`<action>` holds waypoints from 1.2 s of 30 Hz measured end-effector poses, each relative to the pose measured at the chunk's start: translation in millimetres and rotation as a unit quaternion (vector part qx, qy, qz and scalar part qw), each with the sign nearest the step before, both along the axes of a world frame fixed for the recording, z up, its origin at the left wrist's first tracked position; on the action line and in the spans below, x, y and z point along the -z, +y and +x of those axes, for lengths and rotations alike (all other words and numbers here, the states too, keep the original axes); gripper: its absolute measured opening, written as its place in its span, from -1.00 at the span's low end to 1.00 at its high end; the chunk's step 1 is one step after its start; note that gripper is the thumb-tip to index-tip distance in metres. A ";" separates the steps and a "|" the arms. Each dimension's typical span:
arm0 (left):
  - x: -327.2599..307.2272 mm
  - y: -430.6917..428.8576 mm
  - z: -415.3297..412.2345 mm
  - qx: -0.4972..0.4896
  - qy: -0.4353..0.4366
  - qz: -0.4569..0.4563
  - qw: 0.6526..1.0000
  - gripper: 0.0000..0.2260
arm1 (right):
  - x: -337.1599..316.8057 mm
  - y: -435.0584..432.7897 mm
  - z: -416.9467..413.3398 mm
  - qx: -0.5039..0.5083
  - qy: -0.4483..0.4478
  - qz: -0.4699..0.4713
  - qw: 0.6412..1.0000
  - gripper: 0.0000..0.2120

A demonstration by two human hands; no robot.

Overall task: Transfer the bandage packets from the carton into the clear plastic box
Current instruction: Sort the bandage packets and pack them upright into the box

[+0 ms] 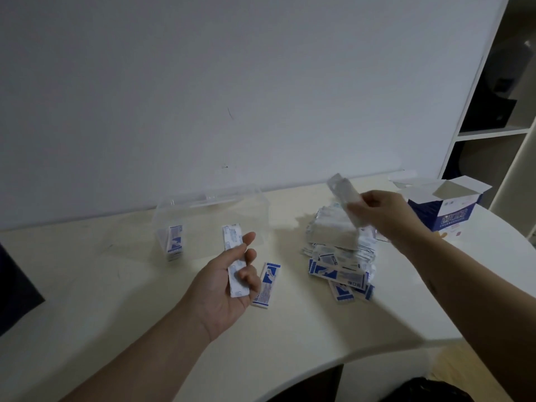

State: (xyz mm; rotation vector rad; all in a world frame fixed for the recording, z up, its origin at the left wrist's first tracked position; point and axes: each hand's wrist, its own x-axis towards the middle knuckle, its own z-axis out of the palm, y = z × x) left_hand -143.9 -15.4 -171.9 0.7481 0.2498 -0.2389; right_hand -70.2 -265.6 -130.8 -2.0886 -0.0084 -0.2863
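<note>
1. Blue-and-white bandage packets (339,248) lay heaped on the pale tabletop (116,285), between the carton (446,210) at the far right and the clear plastic box (208,216) at the back. They had probably been tipped out so that they could be picked up in handfuls rather than fished from the carton, whose flaps stood open.
2. The right hand (380,213) hovered above the heap with its fingers clamped on a small bunch of packets (345,195). The bunch was blurred, so the count could not be told.
3. The left hand (226,285) was turned palm up in front of the box, its fingers curled round a single packet (235,256) held lengthwise. My guess is that this grip kept the packet straight so it could be stood on end.
4. Inside the box, at its left end, a short stack of packets (175,242) stood upright. The remaining space looked unfilled, so I judged the transfer to be at an early stage.
5. One loose packet (266,285) lay flat on the tabletop just beside the left hand, apart from the heap, and it would need collecting too.
6. Nothing lay between the left hand and the box, though its front wall meant entry from above. A dark object (14,288) sat at the left edge and a white shelf unit (499,132) stood behind the carton, both well clear.
</note>
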 end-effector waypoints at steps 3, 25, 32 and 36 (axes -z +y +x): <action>0.7 -0.7 0.0 0.001 -0.032 0.046 0.998 -0.80 | 4.1 28.3 -16.4 -0.123 0.084 0.124 0.981 -0.81; -2.4 4.7 -4.8 -0.043 -0.128 0.185 0.973 -0.90 | 38.3 113.0 -54.3 -0.254 0.186 0.373 0.873 -0.84; -7.9 3.5 -5.6 -0.045 -0.075 0.114 0.990 -0.86 | 38.8 110.6 -55.2 -0.208 0.171 0.377 0.886 -0.88; -4.3 4.3 -1.9 -0.058 -0.033 0.088 0.994 -0.89 | 40.8 111.2 -58.2 -0.114 -0.094 0.022 0.989 -0.88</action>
